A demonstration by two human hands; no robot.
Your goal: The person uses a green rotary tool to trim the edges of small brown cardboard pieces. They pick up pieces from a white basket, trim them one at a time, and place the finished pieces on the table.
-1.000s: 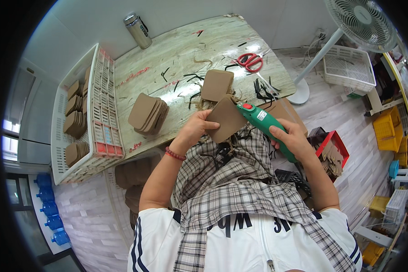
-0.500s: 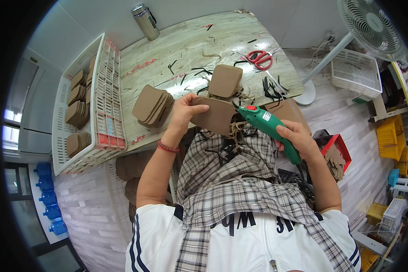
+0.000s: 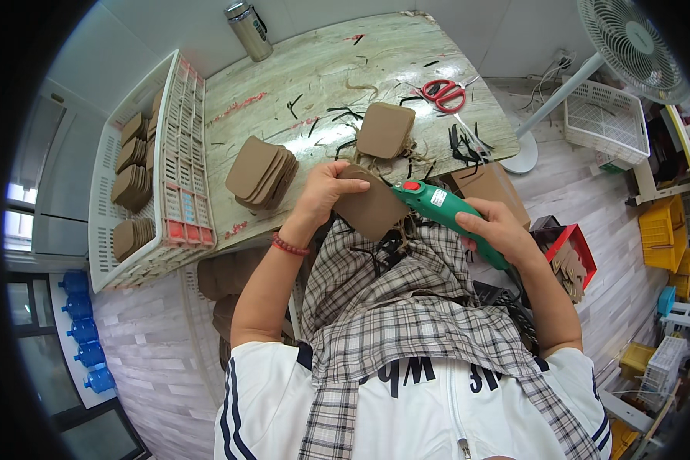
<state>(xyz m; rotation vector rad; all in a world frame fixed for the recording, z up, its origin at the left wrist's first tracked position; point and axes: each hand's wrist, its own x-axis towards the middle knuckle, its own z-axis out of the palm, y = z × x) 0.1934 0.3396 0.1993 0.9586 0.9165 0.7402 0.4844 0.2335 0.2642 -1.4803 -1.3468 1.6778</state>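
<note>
Between thumb and fingers, my left hand [image 3: 323, 193] pinches a flat brown pad with rounded corners [image 3: 372, 205], held over my lap at the table's near edge. My right hand [image 3: 497, 230] is wrapped round the body of a green handheld electric cutter [image 3: 446, 205] with a red button. The cutter's tip meets the pad's right edge, where thin brown trimmings dangle. Just beyond lies another stack of brown pads [image 3: 386, 130] with frayed strips around it. A second stack [image 3: 261, 172] sits on the table to the left of my left hand.
A white plastic crate [image 3: 184, 161] holding several pad stacks stands at the table's left. Red-handled scissors [image 3: 445, 95], black scraps [image 3: 468, 144] and a steel flask [image 3: 248, 32] are on the table [image 3: 276, 92]. A fan [image 3: 629, 38] and a red box [image 3: 583, 257] stand to the right.
The pad has turned and shifted slightly right in my left hand, and its trimmed edge now faces the cutter differently. The cutter has moved slightly left along its edge.
</note>
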